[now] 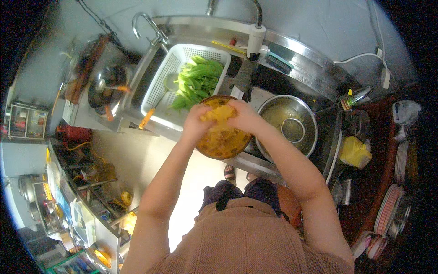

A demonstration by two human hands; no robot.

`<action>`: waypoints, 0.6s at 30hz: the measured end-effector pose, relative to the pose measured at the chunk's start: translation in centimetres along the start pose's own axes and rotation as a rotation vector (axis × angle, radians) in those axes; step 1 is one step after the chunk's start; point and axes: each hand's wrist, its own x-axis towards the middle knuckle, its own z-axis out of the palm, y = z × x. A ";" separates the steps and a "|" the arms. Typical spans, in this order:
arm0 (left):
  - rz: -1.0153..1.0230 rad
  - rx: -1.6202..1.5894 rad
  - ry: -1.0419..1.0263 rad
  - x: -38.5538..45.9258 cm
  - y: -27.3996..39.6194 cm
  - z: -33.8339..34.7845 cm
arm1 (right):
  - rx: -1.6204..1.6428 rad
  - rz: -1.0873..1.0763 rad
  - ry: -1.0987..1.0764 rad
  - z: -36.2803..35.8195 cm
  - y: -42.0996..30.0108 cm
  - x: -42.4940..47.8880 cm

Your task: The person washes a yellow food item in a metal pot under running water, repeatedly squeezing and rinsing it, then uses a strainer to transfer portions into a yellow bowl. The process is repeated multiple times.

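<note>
My left hand (196, 123) and my right hand (245, 117) meet above a round amber-brown bowl (222, 147) with dark spots. Between my fingers is a soft yellow piece (220, 112), gripped from both sides; I cannot tell whether it is food or a cloth. What supports the bowl at the sink's front edge is hard to make out. Just left of my hands, leafy green vegetables (200, 80) lie in a white plastic basket (155, 87) with an orange-handled strainer (147, 117). On the right, a steel bowl (261, 102) contains liquid and a smaller ring-rimmed item (292, 130).
Behind the basket curves a steel faucet (145, 20); a white faucet unit (256, 39) stands near a scrub brush (279, 63). A wok (107, 87) holding orange-handled utensils is at left. Stacked plates (388, 209) and a glass bottle (357, 97) are at right.
</note>
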 end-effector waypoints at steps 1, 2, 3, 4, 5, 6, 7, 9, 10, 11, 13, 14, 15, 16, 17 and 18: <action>-0.073 -0.055 0.000 -0.3 -0.1 -0.1 | -0.029 0.029 -0.057 -0.2 0.2 0.2; -0.141 -0.079 -0.066 -0.5 0.0 -0.1 | -0.058 0.058 -0.113 -0.3 0.2 0.2; -0.201 -0.100 -0.128 -0.2 0.6 -0.6 | -0.063 0.040 -0.090 -0.1 -0.1 0.1; -0.260 -0.120 -0.190 0.2 0.8 -0.9 | -0.068 0.022 -0.066 0.1 -0.5 -0.4; -0.162 -0.038 -0.174 0.6 0.2 -0.9 | -0.073 0.004 -0.041 0.1 -0.7 -0.5; -0.079 0.046 -0.161 0.4 -0.2 -0.9 | -0.115 0.017 -0.091 0.3 -0.7 -0.6; 0.005 0.129 -0.148 0.1 -0.5 -0.9 | -0.156 0.029 -0.140 0.4 -0.5 -0.7; -0.073 0.170 -0.239 -1.2 0.0 -1.0 | -0.233 0.042 -0.160 0.5 -0.6 -1.0; -0.106 0.191 -0.283 -1.4 0.4 -1.1 | -0.268 0.044 -0.131 0.5 -0.8 -1.5; -0.059 0.199 -0.249 -1.3 0.5 -1.1 | -0.303 0.046 -0.101 0.4 -1.0 -1.6; 0.023 0.223 -0.188 -1.7 0.6 -1.2 | -0.192 -0.022 -0.005 -0.6 -2.2 -1.7; 0.123 0.243 -0.151 -1.8 0.5 -1.1 | -0.136 -0.054 0.045 -0.8 -2.6 -1.6; 0.233 0.254 -0.115 -1.6 0.8 -0.6 | -0.107 -0.095 0.026 -0.7 -2.1 -1.6; 0.345 0.256 -0.081 -1.5 1.2 0.2 | -0.082 -0.130 0.007 -0.4 -1.2 -1.8; 0.347 0.306 -0.117 -1.7 1.1 0.8 | -0.056 -0.164 -0.009 -0.2 -0.3 -2.1; 0.352 0.355 -0.157 -2.0 0.4 1.2 | -0.079 -0.253 0.081 0.1 0.1 -2.4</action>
